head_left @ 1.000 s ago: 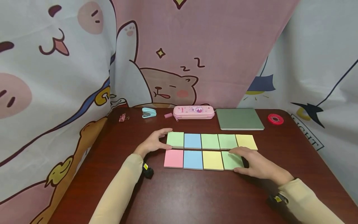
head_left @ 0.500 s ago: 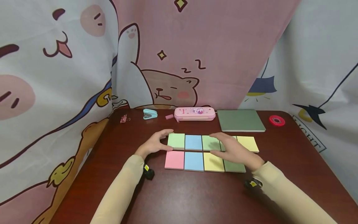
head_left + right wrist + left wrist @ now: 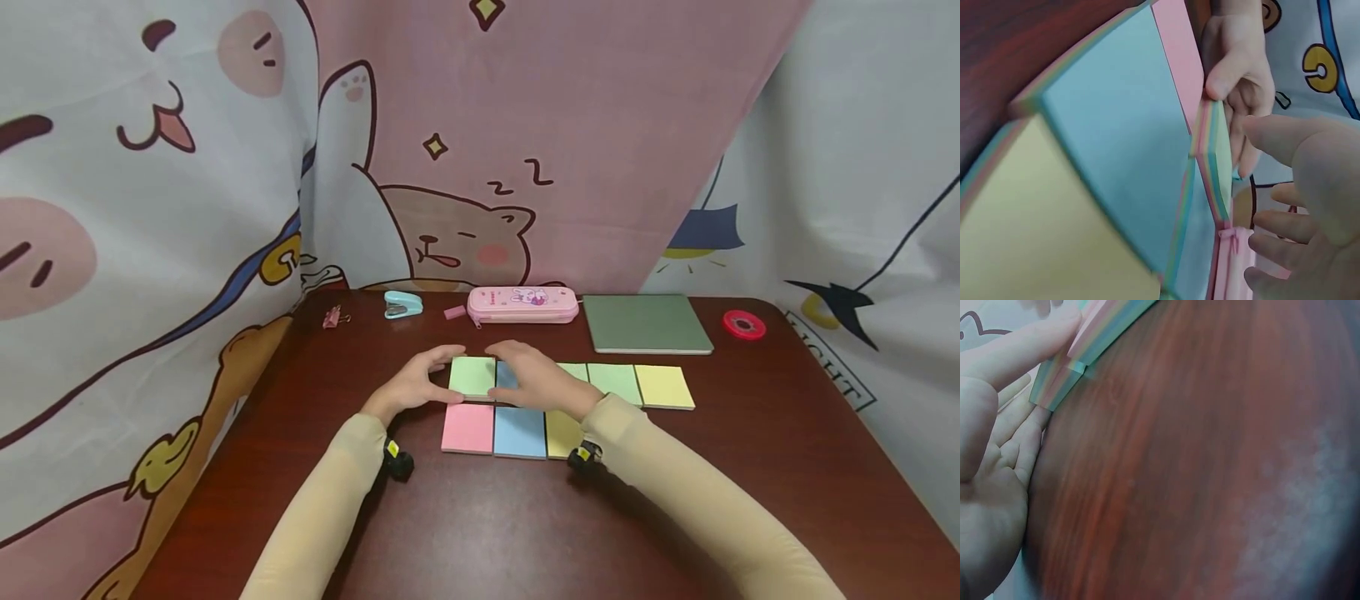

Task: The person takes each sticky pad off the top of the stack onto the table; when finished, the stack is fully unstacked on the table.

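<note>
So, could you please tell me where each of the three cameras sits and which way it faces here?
Head: worn high, looking forward and down at the table; both sleeves, left hand and right hand show.
Left wrist: low beside the left hand, facing along the tabletop to the green pad.
Right wrist: just over the pads, facing the right hand and the left hand beyond.
Shared: the green pad appears in all three.

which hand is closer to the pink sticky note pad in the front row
Left. The left hand sits just behind the pink pad, gripping the green pad above it. The right hand hovers farther right, over the back-row blue pad.
</note>
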A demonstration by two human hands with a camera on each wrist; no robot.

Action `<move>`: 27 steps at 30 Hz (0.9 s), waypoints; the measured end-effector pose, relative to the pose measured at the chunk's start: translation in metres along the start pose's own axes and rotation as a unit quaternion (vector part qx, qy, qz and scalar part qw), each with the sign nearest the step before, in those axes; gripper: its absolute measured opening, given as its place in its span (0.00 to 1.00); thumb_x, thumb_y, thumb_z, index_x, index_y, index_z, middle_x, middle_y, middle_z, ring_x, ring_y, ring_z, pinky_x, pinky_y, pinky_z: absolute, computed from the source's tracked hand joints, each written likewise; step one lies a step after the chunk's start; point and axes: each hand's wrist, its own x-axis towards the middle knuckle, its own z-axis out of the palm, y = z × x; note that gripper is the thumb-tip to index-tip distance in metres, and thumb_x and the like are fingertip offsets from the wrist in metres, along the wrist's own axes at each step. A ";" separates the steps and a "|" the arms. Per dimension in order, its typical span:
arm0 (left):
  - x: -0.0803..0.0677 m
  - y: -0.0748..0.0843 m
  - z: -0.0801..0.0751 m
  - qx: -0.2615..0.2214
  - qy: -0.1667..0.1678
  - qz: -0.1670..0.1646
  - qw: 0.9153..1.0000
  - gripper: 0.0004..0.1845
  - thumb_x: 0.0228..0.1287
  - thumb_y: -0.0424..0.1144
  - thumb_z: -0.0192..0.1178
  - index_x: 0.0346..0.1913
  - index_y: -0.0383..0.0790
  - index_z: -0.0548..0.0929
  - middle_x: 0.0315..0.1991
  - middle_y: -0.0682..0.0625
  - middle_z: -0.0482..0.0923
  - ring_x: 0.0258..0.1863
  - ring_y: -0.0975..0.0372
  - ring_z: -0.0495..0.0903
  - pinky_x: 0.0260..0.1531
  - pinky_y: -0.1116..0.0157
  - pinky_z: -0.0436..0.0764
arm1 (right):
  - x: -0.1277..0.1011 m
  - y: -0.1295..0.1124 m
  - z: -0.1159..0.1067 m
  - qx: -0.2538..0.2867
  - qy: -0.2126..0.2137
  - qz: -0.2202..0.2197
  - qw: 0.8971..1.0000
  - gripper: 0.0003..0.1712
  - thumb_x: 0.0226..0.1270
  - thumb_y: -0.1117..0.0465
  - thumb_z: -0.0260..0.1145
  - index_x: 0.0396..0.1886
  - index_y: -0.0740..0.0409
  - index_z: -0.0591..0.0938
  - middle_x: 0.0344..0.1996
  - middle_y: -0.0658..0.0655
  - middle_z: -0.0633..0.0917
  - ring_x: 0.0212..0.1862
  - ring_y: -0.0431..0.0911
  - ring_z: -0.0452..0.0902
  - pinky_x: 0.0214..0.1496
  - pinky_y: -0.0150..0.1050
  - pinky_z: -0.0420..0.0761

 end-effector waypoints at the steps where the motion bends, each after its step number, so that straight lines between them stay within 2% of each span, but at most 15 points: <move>1: 0.000 0.000 0.000 -0.003 -0.001 0.003 1.000 0.47 0.56 0.40 0.81 0.78 0.40 0.70 0.75 0.46 0.71 0.74 0.50 0.69 0.77 0.45 0.63 | 0.004 -0.002 0.002 -0.001 -0.004 -0.001 1.000 0.43 0.69 0.48 0.75 0.74 0.67 0.71 0.70 0.64 0.77 0.72 0.57 0.72 0.74 0.54 0.72; 7: -0.001 0.001 -0.001 -0.011 -0.004 0.005 1.000 0.47 0.57 0.38 0.81 0.78 0.39 0.69 0.76 0.44 0.70 0.74 0.47 0.68 0.76 0.44 0.63 | 0.019 -0.008 0.012 0.017 -0.025 -0.003 1.000 0.43 0.68 0.49 0.77 0.73 0.67 0.73 0.68 0.63 0.79 0.70 0.55 0.74 0.72 0.52 0.76; 13: -0.001 0.002 -0.001 0.000 -0.005 0.001 1.000 0.47 0.57 0.39 0.81 0.78 0.41 0.69 0.76 0.48 0.70 0.74 0.50 0.68 0.76 0.48 0.65 | 0.026 -0.009 0.019 0.003 -0.038 0.013 0.999 0.43 0.68 0.47 0.76 0.75 0.63 0.73 0.68 0.61 0.79 0.68 0.52 0.75 0.67 0.50 0.79; 20: -0.001 0.003 -0.001 -0.002 -0.001 0.004 1.000 0.48 0.56 0.41 0.81 0.78 0.41 0.69 0.76 0.48 0.70 0.74 0.50 0.69 0.76 0.46 0.65 | 0.033 -0.008 0.023 -0.010 -0.043 0.031 0.999 0.45 0.64 0.45 0.79 0.75 0.60 0.74 0.68 0.60 0.79 0.66 0.51 0.76 0.65 0.51 0.80; 27: 0.000 0.002 0.000 -0.006 -0.005 -0.002 1.000 0.49 0.56 0.39 0.82 0.79 0.40 0.67 0.76 0.47 0.70 0.75 0.51 0.68 0.76 0.48 0.65 | 0.031 -0.007 0.019 -0.024 -0.019 0.006 1.000 0.44 0.62 0.44 0.80 0.71 0.62 0.77 0.65 0.61 0.81 0.66 0.53 0.77 0.65 0.52 0.80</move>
